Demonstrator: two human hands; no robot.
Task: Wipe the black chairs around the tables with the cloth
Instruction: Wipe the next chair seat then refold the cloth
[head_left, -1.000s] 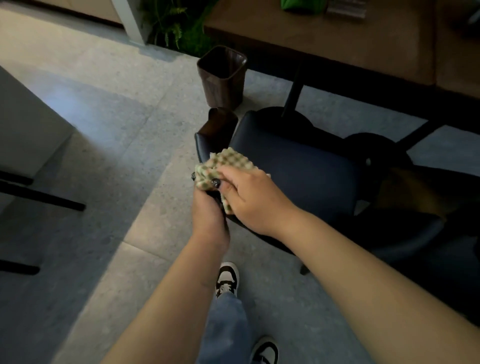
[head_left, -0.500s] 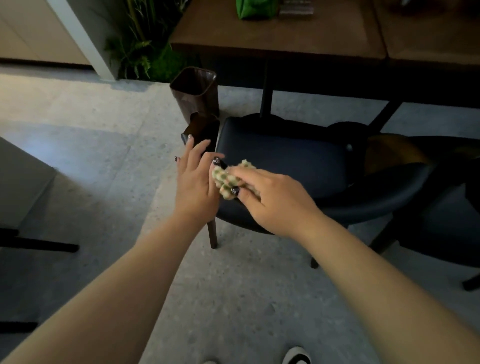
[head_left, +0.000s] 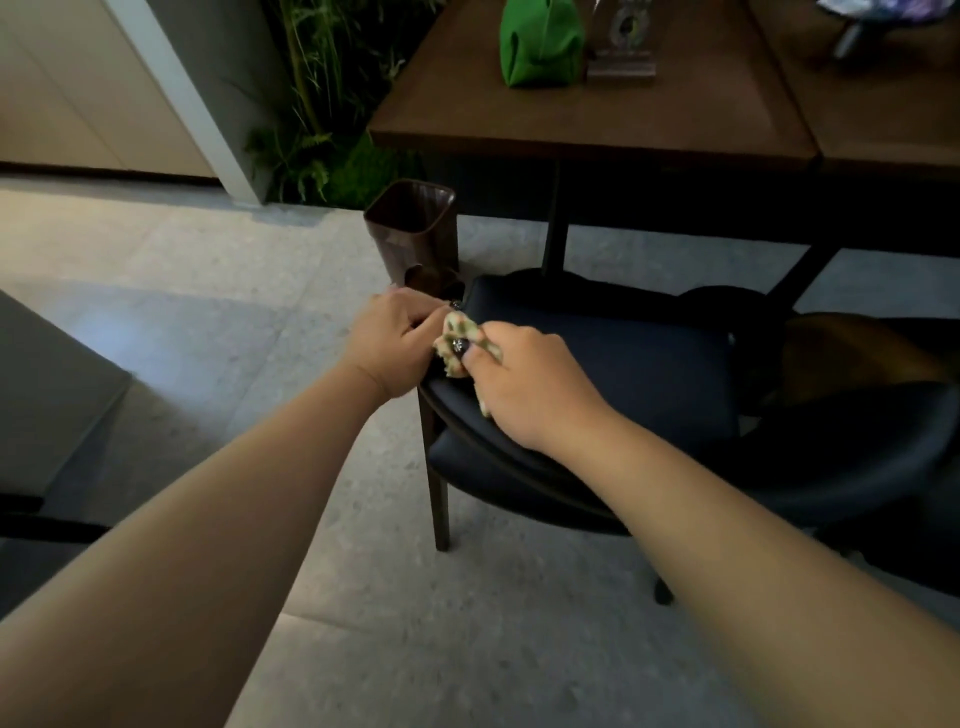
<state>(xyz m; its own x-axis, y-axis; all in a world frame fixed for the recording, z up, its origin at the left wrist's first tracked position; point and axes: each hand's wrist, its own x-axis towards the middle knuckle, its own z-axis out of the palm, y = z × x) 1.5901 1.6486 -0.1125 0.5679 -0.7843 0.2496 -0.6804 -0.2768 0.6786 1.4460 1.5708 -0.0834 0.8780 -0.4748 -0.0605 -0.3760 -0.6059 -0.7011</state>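
Black chair (head_left: 639, 374) stands by the table (head_left: 597, 109). At its left edge, the right hand (head_left: 524, 384) grips the bunched cloth (head_left: 457, 338); the left hand (head_left: 395, 343), fingers curled, touches the cloth, hold unclear.

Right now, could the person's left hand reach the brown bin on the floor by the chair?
Probably yes. The left hand sits at the black chair's near corner, and the brown bin stands just beyond it with only bare floor between. The right hand grips the cloth, so the left looks freer.

Cafe or lounge – wooden tables (head_left: 597, 111), black chairs (head_left: 623, 374), indoor plants (head_left: 322, 104).
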